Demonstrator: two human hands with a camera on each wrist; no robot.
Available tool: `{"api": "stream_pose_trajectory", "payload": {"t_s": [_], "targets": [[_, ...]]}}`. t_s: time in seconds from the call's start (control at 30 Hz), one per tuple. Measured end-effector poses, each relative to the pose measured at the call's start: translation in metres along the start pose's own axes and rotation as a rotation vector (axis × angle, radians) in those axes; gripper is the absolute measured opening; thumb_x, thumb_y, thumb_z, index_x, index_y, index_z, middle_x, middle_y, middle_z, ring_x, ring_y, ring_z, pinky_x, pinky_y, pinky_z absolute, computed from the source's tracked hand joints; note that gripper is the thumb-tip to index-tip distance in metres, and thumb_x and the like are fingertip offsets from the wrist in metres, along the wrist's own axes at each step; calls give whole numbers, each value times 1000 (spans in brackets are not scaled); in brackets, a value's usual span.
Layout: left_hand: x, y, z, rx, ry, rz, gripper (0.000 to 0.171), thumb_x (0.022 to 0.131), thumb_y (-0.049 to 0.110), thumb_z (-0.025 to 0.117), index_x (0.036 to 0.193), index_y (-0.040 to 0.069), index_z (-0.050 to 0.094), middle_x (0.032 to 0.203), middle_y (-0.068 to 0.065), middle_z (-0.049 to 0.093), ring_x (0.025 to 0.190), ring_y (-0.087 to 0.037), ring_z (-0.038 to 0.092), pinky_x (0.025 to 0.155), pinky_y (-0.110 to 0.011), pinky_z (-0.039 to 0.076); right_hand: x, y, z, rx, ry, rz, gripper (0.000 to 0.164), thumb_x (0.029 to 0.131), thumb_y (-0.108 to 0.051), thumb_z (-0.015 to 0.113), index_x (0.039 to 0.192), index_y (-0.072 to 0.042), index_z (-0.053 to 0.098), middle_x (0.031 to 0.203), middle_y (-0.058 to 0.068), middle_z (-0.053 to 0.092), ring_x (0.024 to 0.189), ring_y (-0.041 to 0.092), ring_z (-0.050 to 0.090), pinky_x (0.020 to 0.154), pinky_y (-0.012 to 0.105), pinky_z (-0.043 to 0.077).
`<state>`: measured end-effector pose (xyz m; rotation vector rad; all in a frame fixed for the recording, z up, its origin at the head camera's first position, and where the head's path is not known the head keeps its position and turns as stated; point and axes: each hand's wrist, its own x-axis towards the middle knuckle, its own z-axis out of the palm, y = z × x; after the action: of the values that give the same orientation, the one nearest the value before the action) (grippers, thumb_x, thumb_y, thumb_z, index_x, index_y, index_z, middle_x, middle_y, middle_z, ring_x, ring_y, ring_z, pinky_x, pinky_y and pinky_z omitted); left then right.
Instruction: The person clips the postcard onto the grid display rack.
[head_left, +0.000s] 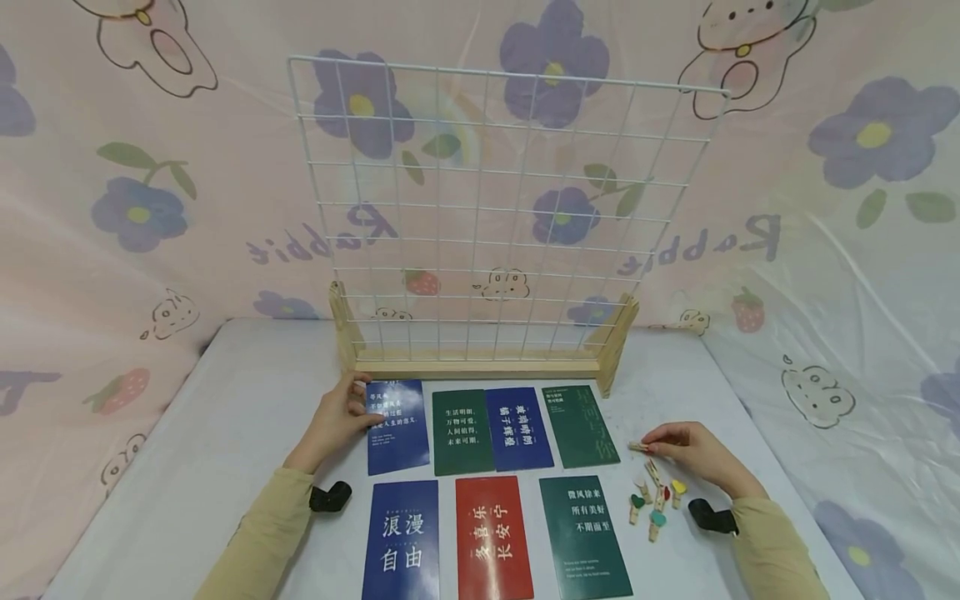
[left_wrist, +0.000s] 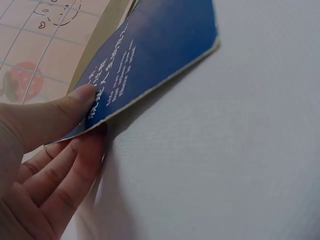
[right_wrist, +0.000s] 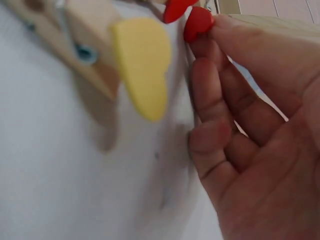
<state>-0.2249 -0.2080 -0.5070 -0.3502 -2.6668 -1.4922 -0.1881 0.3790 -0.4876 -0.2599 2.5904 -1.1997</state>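
Observation:
My left hand [head_left: 339,423] pinches the left edge of a blue card [head_left: 399,442] with white writing, at the left end of the back row. In the left wrist view, the thumb lies on the card's printed face, the fingers are beneath, and its edge is tilted up from the table. At the right, my right hand [head_left: 693,454] pinches a small wooden clothespin [head_left: 638,447] between thumb and fingertips. In the right wrist view a red heart [right_wrist: 198,24] shows at those fingertips. Close by lies a clothespin with a yellow heart [right_wrist: 145,67].
A white wire grid [head_left: 487,208] stands upright in a wooden base [head_left: 480,367] behind the cards. Green cards [head_left: 588,442], other blue cards [head_left: 401,575] and a red card [head_left: 495,575] lie in two rows. Several heart clothespins [head_left: 657,523] are scattered near my right hand.

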Motion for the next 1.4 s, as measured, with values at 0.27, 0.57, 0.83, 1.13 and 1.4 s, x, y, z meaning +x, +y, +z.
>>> {"api": "stream_pose_trajectory", "payload": {"t_s": [0.27,0.57,0.83,1.13,1.4], "targets": [[-1,-5,2,-106,-20,-34,66,73,-3,80,128,3,44,100,-19,50,66,-22,64,52,-30,56,3,-1,-2,-30,-3,39,27,95,-23,61,109,-1,70,100,6,69,88,17,57,74,23,48],[-2,-3,2,-103,-21,-40,65,74,-4,79,128,2,44,101,-19,50,65,-21,65,52,-29,56,6,2,-4,1,-76,15,34,91,-24,67,114,1,66,103,10,66,84,17,57,71,25,49],[-3,-4,2,-94,-19,-43,65,74,-4,79,128,2,44,101,-19,51,65,-21,65,53,-29,56,1,1,-6,102,-129,-63,26,89,-10,68,110,4,64,94,14,62,74,14,53,63,24,47],[-1,-5,2,-82,-18,-48,65,74,-2,80,128,3,44,101,-18,50,65,-20,65,52,-29,56,1,2,-5,23,-102,-74,18,92,-14,65,105,-3,70,99,9,68,84,11,58,71,23,50],[-1,-2,2,-73,-16,-57,66,74,-3,80,129,3,44,101,-18,50,65,-19,65,52,-28,56,4,2,-4,-23,-37,-69,19,94,-17,63,106,-4,70,101,7,69,89,11,60,76,20,50]]}}
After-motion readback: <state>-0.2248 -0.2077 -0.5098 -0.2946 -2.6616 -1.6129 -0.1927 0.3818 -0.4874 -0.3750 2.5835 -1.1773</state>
